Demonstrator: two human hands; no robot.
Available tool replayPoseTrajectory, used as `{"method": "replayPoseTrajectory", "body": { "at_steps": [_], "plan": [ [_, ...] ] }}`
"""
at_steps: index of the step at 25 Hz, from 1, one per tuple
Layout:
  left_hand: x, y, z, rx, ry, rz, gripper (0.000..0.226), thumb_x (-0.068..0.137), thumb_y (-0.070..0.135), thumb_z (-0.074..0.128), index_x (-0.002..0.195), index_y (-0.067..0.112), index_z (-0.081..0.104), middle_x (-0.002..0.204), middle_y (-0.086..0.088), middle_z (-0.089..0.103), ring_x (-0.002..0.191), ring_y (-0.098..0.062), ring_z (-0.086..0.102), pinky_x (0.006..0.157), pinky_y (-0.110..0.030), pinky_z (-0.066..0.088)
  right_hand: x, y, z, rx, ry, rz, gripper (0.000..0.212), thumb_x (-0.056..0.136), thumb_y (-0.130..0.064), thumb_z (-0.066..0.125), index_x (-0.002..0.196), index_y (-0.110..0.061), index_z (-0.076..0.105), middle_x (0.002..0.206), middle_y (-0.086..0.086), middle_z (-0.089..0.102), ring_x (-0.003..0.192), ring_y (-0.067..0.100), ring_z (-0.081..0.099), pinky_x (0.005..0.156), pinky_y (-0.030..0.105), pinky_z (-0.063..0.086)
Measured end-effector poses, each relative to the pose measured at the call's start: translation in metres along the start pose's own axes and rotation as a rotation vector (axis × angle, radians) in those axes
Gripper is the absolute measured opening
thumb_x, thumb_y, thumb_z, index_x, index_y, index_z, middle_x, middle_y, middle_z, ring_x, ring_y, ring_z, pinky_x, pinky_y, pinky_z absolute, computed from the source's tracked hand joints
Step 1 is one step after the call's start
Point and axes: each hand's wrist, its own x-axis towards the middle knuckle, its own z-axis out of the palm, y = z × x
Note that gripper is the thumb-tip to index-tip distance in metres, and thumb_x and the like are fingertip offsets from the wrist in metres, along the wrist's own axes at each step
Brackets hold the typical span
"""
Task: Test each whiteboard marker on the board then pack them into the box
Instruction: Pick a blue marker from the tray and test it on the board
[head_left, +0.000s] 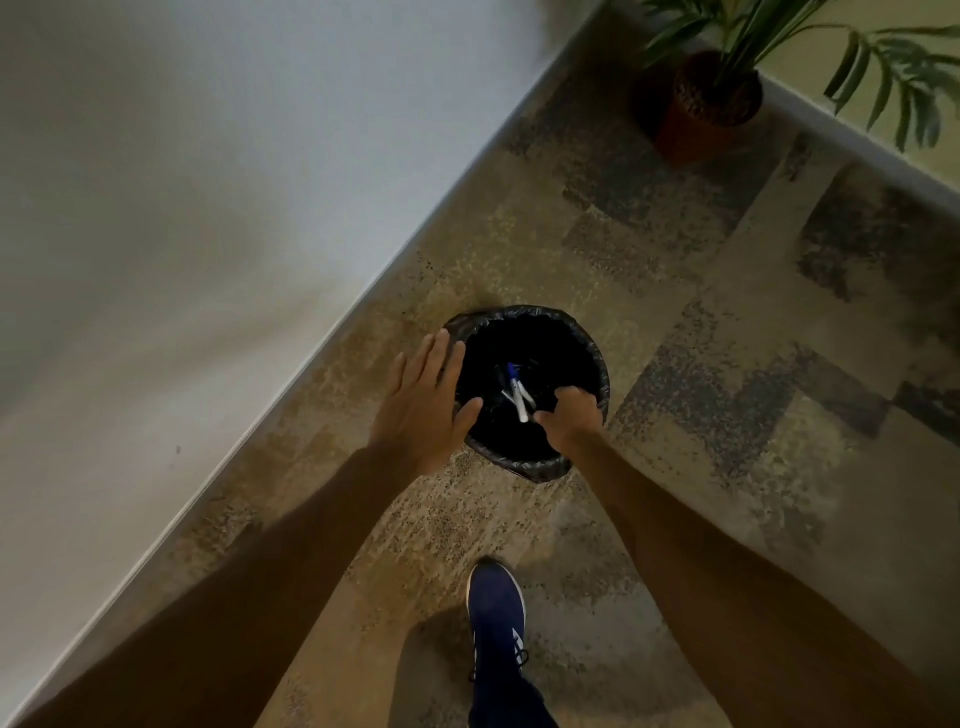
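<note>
Person stands over a small round bin (524, 313) lined with a black bag, set on patterned carpet (701, 322) close to a pale wall (208, 208).

Markers (518, 395): a few lie inside the bin, crossed over each other near the bottom. White barrels, and one has a blue cap pointing away from the person. Exact count unclear against the dark liner.

Left hand (423, 405): flat and wide, fingers straight and spread, palm down, over the bin's left rim. It holds nothing. Contact with the rim cannot be judged from here.

Right hand (574, 415): over the near right part of the bin's mouth, fingers curled downward, thumb tip just beside the near end of one white marker. Cannot tell whether it pinches that marker or holds anything at all.

One blue shoe (496, 618) with white stripes is planted on the carpet on the person's side of the bin, between the forearms. A potted plant (711, 98) in a reddish-brown pot stands in the far corner, well apart from the bin.
</note>
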Motion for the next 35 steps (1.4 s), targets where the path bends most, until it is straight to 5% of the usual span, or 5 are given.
{"method": "replayPoseTrajectory", "body": {
  "at_steps": [11,16,25,29,35],
  "plan": [
    [-0.036,0.011,-0.053,-0.042,0.081,-0.038,0.08,0.095,0.066,0.003,0.16,0.021,-0.006,0.168,-0.004,-0.01,0.154,-0.021,-0.014,0.125,-0.047,-0.001,-0.064,-0.04,-0.067,0.133,0.209,-0.316,0.035,0.1,-0.026,0.058,0.129,-0.007,0.061,0.128,0.013,0.056,0.099,0.025,0.061,0.078,0.026,0.044],
    [-0.085,0.012,-0.12,-0.062,0.179,-0.077,0.076,0.1,0.063,0.01,0.16,0.019,-0.004,0.167,-0.005,-0.01,0.154,-0.022,-0.012,0.125,-0.048,0.0,-0.137,-0.093,-0.11,0.242,0.251,-0.476,0.031,0.099,-0.026,0.061,0.124,-0.009,0.066,0.122,0.007,0.067,0.103,0.019,0.066,0.084,0.021,0.049],
    [-0.24,-0.009,-0.264,-0.184,0.417,-0.141,0.072,0.103,0.059,0.024,0.161,0.023,-0.001,0.168,0.002,-0.007,0.155,-0.017,-0.002,0.124,-0.039,0.008,-0.316,-0.212,-0.162,0.382,0.357,-0.838,0.018,0.098,-0.019,0.061,0.112,-0.014,0.071,0.107,-0.004,0.068,0.089,0.005,0.064,0.078,0.018,0.054],
    [-0.327,-0.023,-0.319,-0.221,0.549,-0.234,0.071,0.103,0.056,0.033,0.16,0.03,0.0,0.168,0.007,-0.006,0.154,-0.014,0.002,0.117,-0.028,-0.002,-0.403,-0.267,-0.161,0.424,0.354,-0.957,0.018,0.098,-0.018,0.062,0.113,-0.014,0.071,0.107,-0.006,0.069,0.089,-0.001,0.064,0.075,0.009,0.051],
    [-0.465,-0.059,-0.374,-0.248,0.703,-0.416,0.07,0.101,0.06,0.028,0.159,0.032,0.003,0.168,0.009,-0.001,0.155,-0.014,0.005,0.121,-0.033,0.003,-0.515,-0.334,-0.133,0.396,0.272,-1.065,0.017,0.098,-0.02,0.062,0.111,-0.017,0.072,0.107,-0.007,0.068,0.084,0.002,0.064,0.07,0.01,0.051]
  ]
}}
